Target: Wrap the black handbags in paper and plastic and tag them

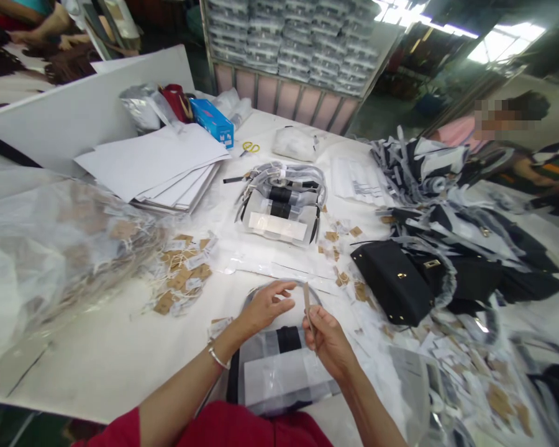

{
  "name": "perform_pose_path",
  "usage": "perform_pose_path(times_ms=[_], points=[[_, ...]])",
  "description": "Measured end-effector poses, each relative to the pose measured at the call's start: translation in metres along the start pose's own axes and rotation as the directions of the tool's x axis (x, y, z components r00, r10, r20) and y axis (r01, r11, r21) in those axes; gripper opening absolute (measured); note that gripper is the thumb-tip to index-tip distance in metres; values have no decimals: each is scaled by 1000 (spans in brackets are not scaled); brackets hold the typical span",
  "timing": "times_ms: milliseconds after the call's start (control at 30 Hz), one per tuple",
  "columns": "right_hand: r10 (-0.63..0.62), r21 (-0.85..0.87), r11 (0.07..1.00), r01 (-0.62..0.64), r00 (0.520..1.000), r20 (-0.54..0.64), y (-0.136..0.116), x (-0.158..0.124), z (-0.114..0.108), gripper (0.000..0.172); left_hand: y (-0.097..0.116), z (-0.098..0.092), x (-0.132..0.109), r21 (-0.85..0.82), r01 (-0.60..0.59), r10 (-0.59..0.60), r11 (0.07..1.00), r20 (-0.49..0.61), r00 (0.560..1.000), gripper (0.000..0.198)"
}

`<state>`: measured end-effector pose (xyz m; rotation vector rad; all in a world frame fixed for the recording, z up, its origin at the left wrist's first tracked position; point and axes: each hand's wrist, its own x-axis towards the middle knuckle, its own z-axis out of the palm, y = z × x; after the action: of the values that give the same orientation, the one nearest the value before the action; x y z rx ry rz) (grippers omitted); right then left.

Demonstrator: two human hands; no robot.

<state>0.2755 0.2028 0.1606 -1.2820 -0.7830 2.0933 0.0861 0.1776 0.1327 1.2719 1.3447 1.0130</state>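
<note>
My right hand [327, 338] pinches a thin tan strip [307, 299], held upright; it may be a card tag seen edge-on. To its left, my left hand [266, 307] has its fingers apart and holds nothing. Below both hands lies a grey and black handbag [279, 375] with a pale sheet and clear wrap on its front. Another wrapped handbag [282, 214] rests farther back on the white table. Brown tags with white strings [181, 276] lie in a pile at the left.
Black handbags [394, 279] with wrapped handles are heaped at the right, beside scattered tags [498, 397]. White sheets [158, 161], a blue box [212, 121] and yellow-handled scissors [250, 147] lie at the back left. Clear plastic [51, 248] covers the left side. A person [466, 127] is at the far right.
</note>
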Motion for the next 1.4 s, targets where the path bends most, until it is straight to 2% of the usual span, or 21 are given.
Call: perform_pose_path(times_ms=[67,133,200,333,467,567,667,767,900,1000,1067,1133,1200,1233,1300,1400], points=[[41,16,999,-42,997,67,0,-6,9,43,23,4,-2,-191,31,-21,981,56,998,37],[50,-6,999,-50,993,111,1,-11,14,41,38,8,-5,-285,61,-50,957,45,998,31],[10,-62,998,-2,991,130,1,-14,15,40,45,9,-8,-348,85,-79,933,31,996,29],[-85,-277,955,109,991,100,2,-16,16,43,40,10,-10,-435,135,-146,890,9,989,35],[-85,-395,914,89,996,26,1,-18,19,46,29,13,-10,-396,163,-200,903,-52,978,34],[-1,-365,931,5,1000,10,0,-20,18,49,25,14,-11,-398,172,-211,901,-55,976,29],[61,-282,958,-45,997,46,0,-21,13,50,25,13,-13,-496,202,-226,844,10,974,31],[72,-221,974,-54,995,72,2,-22,8,46,26,12,-15,-552,211,-230,806,35,972,35],[85,-163,984,-72,993,76,6,-23,5,46,24,15,-14,-562,205,-227,801,31,973,35],[86,-166,984,-71,993,84,6,-23,1,46,23,17,-13,-553,203,-222,808,34,974,35],[57,-239,970,-39,996,68,4,-20,-3,44,23,19,-12,-545,210,-225,812,41,974,35],[-49,-361,931,42,999,-10,-1,-18,-7,42,24,19,-12,-506,210,-229,837,26,973,33],[-168,-446,889,102,979,-111,-9,-16,-10,42,26,19,-13,-406,182,-210,896,-26,977,28],[-202,-441,890,117,968,-151,-14,-16,-9,43,26,19,-13,-331,150,-180,931,-60,982,25],[-184,-343,932,118,969,-166,-23,-16,-5,46,27,20,-14,-166,65,-84,984,-110,990,19],[-90,-165,983,79,994,-57,-30,-17,7,48,28,20,-17,39,-50,54,998,-108,993,12]])
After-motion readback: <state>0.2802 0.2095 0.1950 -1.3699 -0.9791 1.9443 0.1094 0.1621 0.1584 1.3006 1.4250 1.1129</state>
